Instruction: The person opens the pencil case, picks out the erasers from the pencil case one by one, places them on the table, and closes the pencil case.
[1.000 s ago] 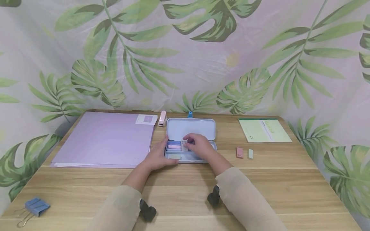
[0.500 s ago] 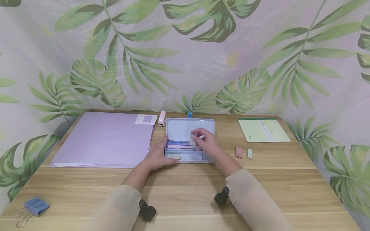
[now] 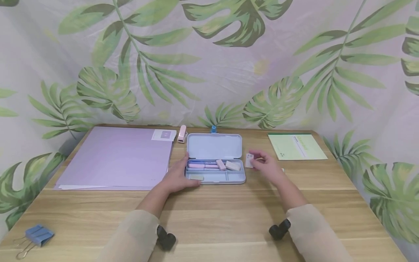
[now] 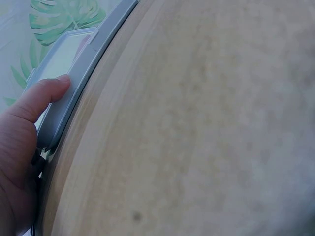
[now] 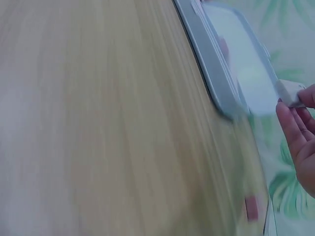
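A light blue pencil case (image 3: 214,145) stands on the table with its lid up. My left hand (image 3: 178,175) holds its left end, the thumb on the front rim, as the left wrist view also shows. Inside the back compartment lie pink and blue pens (image 3: 203,166), a pink eraser (image 3: 220,165) and a whitish eraser (image 3: 232,166). A pale flat block (image 3: 196,177) lies in the front left compartment. Right of the case, my right hand (image 3: 266,167) pinches a small white eraser (image 3: 249,160) with faint print, raised above the table.
Left is a purple folder (image 3: 114,156), with a pink stapler (image 3: 182,134) beside it. A small blue object (image 3: 214,129) stands behind the case. A green notebook (image 3: 297,146) lies right, a blue binder clip (image 3: 39,234) front left. Near my right hand is a reddish block (image 5: 252,208).
My right hand has lifted the white eraser from over the pens and carried it rightward, out past the case. Two erasers in the back compartment now show. The left hand stays put.
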The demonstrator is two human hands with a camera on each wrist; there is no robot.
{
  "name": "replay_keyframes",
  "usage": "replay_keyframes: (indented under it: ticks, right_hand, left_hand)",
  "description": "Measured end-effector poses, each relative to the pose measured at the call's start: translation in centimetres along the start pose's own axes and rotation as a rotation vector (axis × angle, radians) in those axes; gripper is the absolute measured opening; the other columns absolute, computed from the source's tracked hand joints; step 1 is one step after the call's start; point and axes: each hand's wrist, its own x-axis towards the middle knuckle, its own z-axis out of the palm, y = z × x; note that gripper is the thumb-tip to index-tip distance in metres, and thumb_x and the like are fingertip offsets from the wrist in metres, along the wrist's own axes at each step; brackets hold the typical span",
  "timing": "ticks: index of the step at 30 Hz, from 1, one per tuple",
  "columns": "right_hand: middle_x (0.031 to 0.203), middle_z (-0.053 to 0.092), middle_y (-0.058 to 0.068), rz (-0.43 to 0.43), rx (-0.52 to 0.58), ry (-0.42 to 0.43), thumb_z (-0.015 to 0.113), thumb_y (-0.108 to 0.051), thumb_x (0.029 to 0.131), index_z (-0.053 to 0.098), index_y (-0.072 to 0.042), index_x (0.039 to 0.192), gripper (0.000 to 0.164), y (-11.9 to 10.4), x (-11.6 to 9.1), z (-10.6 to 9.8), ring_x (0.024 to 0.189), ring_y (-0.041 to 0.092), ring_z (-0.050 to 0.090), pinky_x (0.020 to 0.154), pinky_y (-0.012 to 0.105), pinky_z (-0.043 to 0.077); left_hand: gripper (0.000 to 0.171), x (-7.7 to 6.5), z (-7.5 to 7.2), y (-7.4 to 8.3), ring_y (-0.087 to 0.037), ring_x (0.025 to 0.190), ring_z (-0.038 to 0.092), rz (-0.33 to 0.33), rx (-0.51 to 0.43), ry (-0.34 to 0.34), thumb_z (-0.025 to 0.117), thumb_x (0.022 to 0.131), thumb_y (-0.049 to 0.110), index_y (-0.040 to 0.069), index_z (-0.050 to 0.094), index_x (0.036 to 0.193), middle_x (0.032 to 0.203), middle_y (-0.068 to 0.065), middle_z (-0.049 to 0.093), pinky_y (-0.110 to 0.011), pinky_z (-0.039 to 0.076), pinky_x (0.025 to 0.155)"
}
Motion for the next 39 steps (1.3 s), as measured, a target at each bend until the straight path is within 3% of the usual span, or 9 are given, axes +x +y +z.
replay_keyframes:
  ticks: [4, 7, 10, 16, 21, 30, 39]
  right_hand:
    - [0.119, 0.054, 0.016, 0.03, 0.013, 0.048, 0.059, -0.011, 0.097, 0.048, 0.003, 0.139, 0.046, 1.3, -1.1, -2.9, 0.084, 0.006, 0.064, 0.074, 0.026, 0.058]
    - [0.118, 0.054, 0.016, 0.02, -0.001, 0.075, 0.058, -0.012, 0.097, 0.046, 0.006, 0.139, 0.047, 2.2, -2.0, -5.1, 0.085, 0.001, 0.063, 0.077, 0.023, 0.058]
    - [0.122, 0.054, 0.021, 0.025, -0.075, 0.111, 0.058, -0.016, 0.098, 0.047, 0.006, 0.139, 0.048, 3.0, -2.9, -6.9, 0.087, -0.006, 0.06, 0.079, 0.018, 0.056]
    - [0.129, 0.056, 0.024, 0.115, -0.232, 0.186, 0.058, -0.028, 0.098, 0.05, 0.001, 0.138, 0.05, 4.1, -4.4, -9.3, 0.086, -0.008, 0.054, 0.077, 0.011, 0.051]
    - [0.134, 0.055, 0.025, 0.162, -0.267, 0.205, 0.057, -0.03, 0.099, 0.05, -0.001, 0.139, 0.051, 5.3, -5.1, -10.5, 0.087, -0.01, 0.052, 0.077, 0.009, 0.05]
    - [0.127, 0.059, 0.025, 0.268, -0.253, 0.184, 0.058, -0.025, 0.097, 0.05, 0.002, 0.138, 0.05, 7.2, -4.9, -11.3, 0.079, 0.001, 0.061, 0.071, 0.017, 0.053]
    - [0.132, 0.056, 0.03, 0.28, -0.285, 0.171, 0.055, -0.025, 0.099, 0.05, 0.006, 0.137, 0.05, 8.0, -4.6, -11.2, 0.082, 0.0, 0.057, 0.07, 0.015, 0.053]
  left_hand:
    - [0.126, -0.1, -0.2, 0.0, -0.039, 0.15, 0.02, 0.0, 0.002, 0.006, 0.078, 0.068, 0.056, 0.007, 0.006, 0.158, 0.163, -0.019, 0.019, -0.055, 0.023, 0.12]
    - [0.126, -0.1, -0.2, 0.1, -0.04, 0.15, 0.02, 0.002, 0.006, 0.006, 0.078, 0.068, 0.056, 0.007, 0.006, 0.158, 0.163, -0.019, 0.019, -0.055, 0.023, 0.12]
    - [0.126, -0.1, -0.3, 0.1, -0.041, 0.149, 0.02, 0.004, 0.011, 0.004, 0.078, 0.068, 0.056, 0.006, 0.005, 0.158, 0.163, -0.02, 0.019, -0.056, 0.023, 0.12]
    - [0.127, 0.0, -0.3, 0.0, -0.039, 0.15, 0.019, -0.001, 0.014, 0.006, 0.078, 0.067, 0.056, 0.007, 0.005, 0.158, 0.163, -0.018, 0.019, -0.054, 0.023, 0.12]
    - [0.127, 0.0, -0.3, 0.2, -0.039, 0.15, 0.02, -0.001, 0.009, 0.006, 0.078, 0.067, 0.056, 0.007, 0.005, 0.158, 0.163, -0.018, 0.019, -0.054, 0.023, 0.12]
    - [0.126, 0.1, 0.0, 0.0, -0.039, 0.15, 0.02, 0.005, 0.013, 0.006, 0.078, 0.068, 0.057, 0.007, 0.006, 0.158, 0.163, -0.018, 0.019, -0.054, 0.023, 0.12]
    - [0.127, 0.0, 0.0, 0.1, -0.04, 0.15, 0.02, 0.001, 0.019, 0.005, 0.078, 0.068, 0.057, 0.007, 0.004, 0.158, 0.163, -0.019, 0.019, -0.055, 0.023, 0.12]
